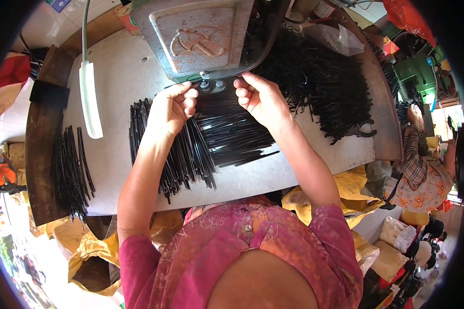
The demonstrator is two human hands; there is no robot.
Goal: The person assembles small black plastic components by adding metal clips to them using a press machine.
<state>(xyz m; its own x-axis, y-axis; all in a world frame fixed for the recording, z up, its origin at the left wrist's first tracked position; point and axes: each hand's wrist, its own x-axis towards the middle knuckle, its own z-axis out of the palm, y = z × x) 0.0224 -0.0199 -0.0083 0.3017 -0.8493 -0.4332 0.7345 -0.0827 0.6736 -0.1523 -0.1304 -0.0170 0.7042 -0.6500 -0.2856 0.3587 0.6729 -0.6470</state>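
Note:
Under the grey machine head, both my hands are raised close to its small metal working parts. My left hand is closed in a pinch on a thin black rod, just left of those parts. On their right side, my right hand also pinches, seemingly on the same rod; its fingers mostly hide that part. Below and between my forearms lie two bundles of thin black rods, one slanting and one lying crosswise.
A large heap of black rods covers the table's right side. More rods rest at the left edge. A white lamp hangs over the metal tabletop. Yellow sacks stand below. Another person sits at right.

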